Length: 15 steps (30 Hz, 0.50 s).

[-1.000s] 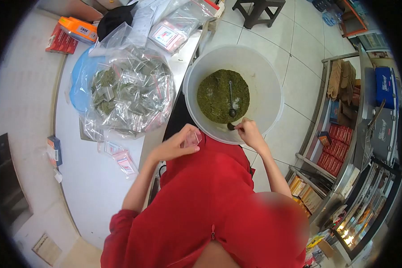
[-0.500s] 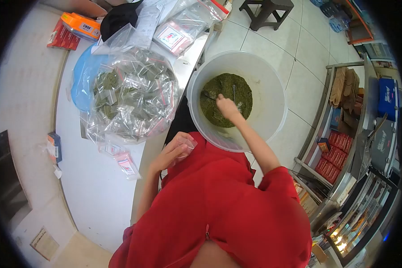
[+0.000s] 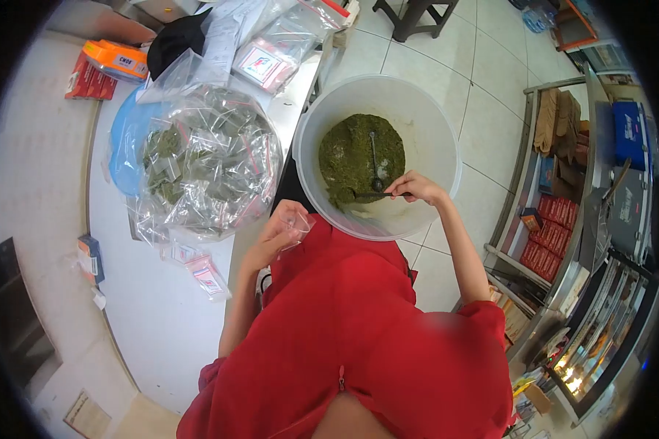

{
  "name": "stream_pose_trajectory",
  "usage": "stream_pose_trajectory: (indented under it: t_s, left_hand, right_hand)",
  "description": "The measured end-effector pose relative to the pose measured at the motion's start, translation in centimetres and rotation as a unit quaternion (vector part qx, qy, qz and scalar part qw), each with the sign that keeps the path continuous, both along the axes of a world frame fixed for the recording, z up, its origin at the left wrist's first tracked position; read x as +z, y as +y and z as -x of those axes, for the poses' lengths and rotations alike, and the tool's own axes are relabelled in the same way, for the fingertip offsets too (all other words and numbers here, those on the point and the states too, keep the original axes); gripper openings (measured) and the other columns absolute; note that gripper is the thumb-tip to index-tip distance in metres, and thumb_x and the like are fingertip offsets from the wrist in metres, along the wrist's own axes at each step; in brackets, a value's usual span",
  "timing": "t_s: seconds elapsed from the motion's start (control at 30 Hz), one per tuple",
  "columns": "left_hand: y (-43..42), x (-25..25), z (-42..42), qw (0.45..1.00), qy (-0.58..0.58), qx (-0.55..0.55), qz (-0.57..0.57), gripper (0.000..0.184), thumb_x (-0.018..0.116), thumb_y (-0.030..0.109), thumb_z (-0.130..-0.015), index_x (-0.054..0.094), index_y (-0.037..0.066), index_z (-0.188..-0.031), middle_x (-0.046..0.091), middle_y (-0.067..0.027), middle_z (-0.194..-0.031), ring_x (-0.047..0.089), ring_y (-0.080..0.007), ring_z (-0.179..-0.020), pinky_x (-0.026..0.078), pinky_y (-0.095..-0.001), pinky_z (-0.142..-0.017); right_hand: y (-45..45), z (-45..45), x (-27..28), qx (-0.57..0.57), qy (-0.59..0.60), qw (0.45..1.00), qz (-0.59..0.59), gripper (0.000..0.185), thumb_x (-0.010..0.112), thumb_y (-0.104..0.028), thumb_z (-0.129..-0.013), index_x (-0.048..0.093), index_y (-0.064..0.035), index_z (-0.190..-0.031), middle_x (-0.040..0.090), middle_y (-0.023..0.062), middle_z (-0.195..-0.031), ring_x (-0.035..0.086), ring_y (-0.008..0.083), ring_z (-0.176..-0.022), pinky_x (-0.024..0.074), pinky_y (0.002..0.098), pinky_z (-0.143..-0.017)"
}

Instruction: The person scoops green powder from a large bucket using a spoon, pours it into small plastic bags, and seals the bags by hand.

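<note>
The right hand's fingers hide the end of the spoon's handle, and green powder covers its bowl. Left of centre, the left hand partly shows through a small clear bag. The big plastic bag hides the blue plate's right side. The top edge cuts the stool, the bottom edge the red garment, whose lower-right patch is blurred. The white label's small print is unreadable.

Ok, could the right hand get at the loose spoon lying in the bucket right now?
Probably yes: the loose spoon lies mostly exposed, close to the right hand, though that hand already grips another spoon.
</note>
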State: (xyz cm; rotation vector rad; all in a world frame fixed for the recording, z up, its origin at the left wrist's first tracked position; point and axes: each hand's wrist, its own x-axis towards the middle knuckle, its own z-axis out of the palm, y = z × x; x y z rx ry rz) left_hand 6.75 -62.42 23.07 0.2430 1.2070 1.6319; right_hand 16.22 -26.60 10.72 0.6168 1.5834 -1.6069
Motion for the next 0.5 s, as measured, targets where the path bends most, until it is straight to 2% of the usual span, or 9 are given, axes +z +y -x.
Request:
stream_pose_trajectory:
  t_s: [0.03,0.07,0.1,0.13,0.2,0.27,0.33,0.47,0.5]
  left_hand:
    - [0.1,0.0,0.1,1.000,0.023,0.000,0.013,0.050,0.061,0.036,-0.082,0.042,0.004,-0.115,0.048,-0.0028,-0.088,0.041,-0.0062,-0.068,0.030,-0.0181,-0.056]
    - [0.1,-0.1,0.2,1.000,0.023,-0.003,0.011,0.050,0.061,0.036,-0.082,0.042,0.004,-0.115,0.048,-0.0028,-0.088,0.041,-0.0062,-0.068,0.030,-0.0181,-0.056]
    - [0.1,-0.2,0.3,0.999,0.033,-0.013,-0.005,0.044,0.059,0.031,-0.085,0.041,0.005,-0.116,0.049,-0.0017,-0.087,0.040,-0.0043,-0.066,0.029,-0.0173,-0.053]
    - [0.0,-0.2,0.2,0.999,0.043,-0.024,-0.022,0.039,0.058,0.027,-0.087,0.040,0.007,-0.116,0.050,-0.0007,-0.087,0.040,-0.0024,-0.064,0.029,-0.0165,-0.050]
    - [0.0,-0.6,-0.3,0.999,0.030,-0.022,-0.034,0.040,0.058,0.029,-0.088,0.040,0.007,-0.116,0.050,-0.0012,-0.087,0.040,-0.0029,-0.064,0.029,-0.0167,-0.050]
    - [0.2,-0.2,-0.8,0.999,0.016,-0.016,-0.044,0.041,0.058,0.031,-0.088,0.040,0.007,-0.117,0.050,-0.0017,-0.087,0.040,-0.0034,-0.064,0.029,-0.0170,-0.051]
    - [0.7,1.3,-1.4,1.000,-0.014,0.009,-0.021,0.055,0.061,0.048,-0.082,0.042,0.004,-0.110,0.049,-0.0050,-0.082,0.039,-0.0062,-0.059,0.028,-0.0194,-0.048]
    - [0.2,0.9,-3.0,0.999,-0.023,0.048,-0.003,0.054,0.060,0.048,-0.081,0.041,0.004,-0.108,0.049,-0.0061,-0.082,0.041,-0.0076,-0.059,0.029,-0.0204,-0.046]
    - [-0.1,0.7,-3.4,0.997,0.009,0.071,-0.021,0.053,0.060,0.046,-0.081,0.041,0.004,-0.108,0.050,-0.0062,-0.082,0.042,-0.0083,-0.059,0.029,-0.0203,-0.047]
  right_hand:
    - [-0.1,-0.7,0.0,-0.004,0.000,1.000,-0.002,0.027,0.059,-0.002,-0.071,0.068,0.0030,-0.096,0.066,0.0207,-0.083,0.064,0.0294,-0.069,0.0481,0.0364,-0.058]
    - [-0.3,-1.4,-0.2,0.055,0.162,0.971,-0.165,0.024,0.058,-0.002,-0.071,0.067,0.0044,-0.093,0.065,0.0208,-0.085,0.064,0.0308,-0.070,0.0487,0.0367,-0.057]
    - [-0.5,-2.0,-0.1,0.112,0.314,0.887,-0.320,0.021,0.057,-0.001,-0.072,0.066,0.0059,-0.089,0.065,0.0210,-0.087,0.064,0.0321,-0.071,0.0493,0.0370,-0.056]
    - [-1.2,-1.9,0.2,0.111,0.314,0.886,-0.322,0.021,0.057,-0.001,-0.072,0.066,0.0059,-0.089,0.065,0.0210,-0.087,0.064,0.0321,-0.071,0.0493,0.0370,-0.056]
    - [-3.9,-0.9,0.3,0.230,0.293,0.734,-0.569,0.009,0.060,-0.001,-0.071,0.066,0.0023,-0.077,0.062,0.0196,-0.091,0.066,0.0325,-0.074,0.0539,0.0384,-0.059]
    - [-5.9,0.9,-1.4,0.264,0.310,0.745,-0.529,0.006,0.058,0.000,-0.072,0.064,0.0002,-0.073,0.061,0.0173,-0.094,0.066,0.0326,-0.079,0.0549,0.0400,-0.063]
    - [-8.5,3.0,-3.7,0.313,0.283,0.748,-0.511,0.006,0.059,-0.002,-0.072,0.064,-0.0016,-0.074,0.061,0.0162,-0.092,0.066,0.0322,-0.080,0.0545,0.0407,-0.064]
    - [-10.4,4.0,-9.1,0.370,0.304,0.717,-0.507,0.009,0.059,-0.003,-0.074,0.066,-0.0026,-0.079,0.062,0.0160,-0.096,0.066,0.0313,-0.079,0.0544,0.0401,-0.065]
    - [-10.4,3.7,-9.0,0.375,0.255,0.752,-0.479,0.011,0.059,-0.004,-0.074,0.067,-0.0026,-0.082,0.063,0.0165,-0.097,0.066,0.0308,-0.080,0.0543,0.0392,-0.066]
